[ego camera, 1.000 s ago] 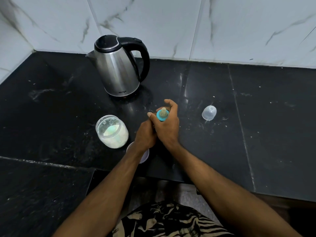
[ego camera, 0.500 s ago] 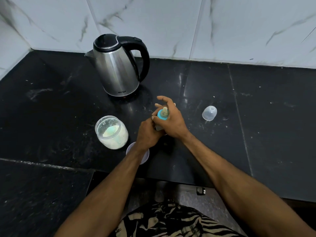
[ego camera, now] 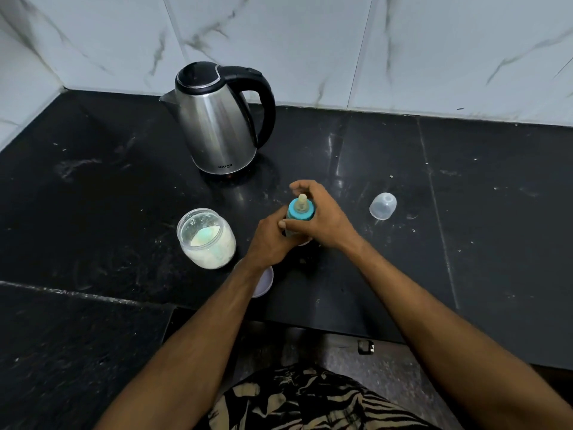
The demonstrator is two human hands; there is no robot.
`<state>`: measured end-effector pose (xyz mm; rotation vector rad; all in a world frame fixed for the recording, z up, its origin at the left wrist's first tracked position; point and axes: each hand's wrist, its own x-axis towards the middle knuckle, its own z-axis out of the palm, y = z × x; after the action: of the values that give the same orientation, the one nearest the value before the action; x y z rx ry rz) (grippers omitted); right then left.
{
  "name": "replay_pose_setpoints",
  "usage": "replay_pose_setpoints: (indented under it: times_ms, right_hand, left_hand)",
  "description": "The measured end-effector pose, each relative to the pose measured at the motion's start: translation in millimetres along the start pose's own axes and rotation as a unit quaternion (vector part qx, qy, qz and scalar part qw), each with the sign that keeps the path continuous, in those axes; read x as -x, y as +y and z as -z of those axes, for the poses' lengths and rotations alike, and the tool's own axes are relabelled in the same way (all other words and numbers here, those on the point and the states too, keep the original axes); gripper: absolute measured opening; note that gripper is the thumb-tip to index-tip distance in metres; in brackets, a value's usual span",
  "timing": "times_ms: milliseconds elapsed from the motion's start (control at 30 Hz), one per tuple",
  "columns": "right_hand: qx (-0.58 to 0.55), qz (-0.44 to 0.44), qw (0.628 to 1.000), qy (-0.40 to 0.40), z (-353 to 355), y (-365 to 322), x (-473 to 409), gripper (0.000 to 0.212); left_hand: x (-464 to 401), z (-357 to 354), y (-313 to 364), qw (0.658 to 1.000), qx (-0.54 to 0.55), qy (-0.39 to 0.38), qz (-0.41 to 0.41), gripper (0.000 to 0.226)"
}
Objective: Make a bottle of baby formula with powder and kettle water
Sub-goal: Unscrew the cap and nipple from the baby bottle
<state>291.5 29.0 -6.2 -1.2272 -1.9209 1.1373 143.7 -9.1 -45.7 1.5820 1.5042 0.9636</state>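
The baby bottle (ego camera: pixel 300 210) stands upright on the black counter (ego camera: pixel 465 243), with a teal collar and a pale nipple on top. My left hand (ego camera: pixel 269 240) grips the bottle's body from the left, hiding most of it. My right hand (ego camera: pixel 322 217) curls round the teal collar from the right. An open clear jar of white powder (ego camera: pixel 206 238) with a teal scoop inside stands to the left. The steel kettle (ego camera: pixel 218 119) with a black handle stands behind.
The bottle's clear dome cap (ego camera: pixel 383 206) lies on the counter to the right. A pale round lid (ego camera: pixel 263 282) lies partly under my left wrist. White marble tiles (ego camera: pixel 434 51) back the counter; its front edge is near my body.
My right hand has turned around the teal collar, its fingers shifting from over the top to the right side. The left hand keeps holding the bottle body. The bottle stays in place.
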Motion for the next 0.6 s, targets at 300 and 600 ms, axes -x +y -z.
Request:
replay_pose_setpoints:
  times_ms: [300, 600]
  right_hand:
    - [-0.056, -0.001, 0.995, 0.078, -7.5, -0.1, 17.4, 0.065]
    - [0.023, 0.024, 0.989, 0.145, -7.4, -7.8, 20.3, 0.067]
  left_hand:
    - [0.6, -1.4, -0.9, 1.0, 0.001, -0.006, -0.009, 0.054]
    - [1.0, -2.5, -2.6, 1.0, 0.005, -0.016, -0.01, 0.059]
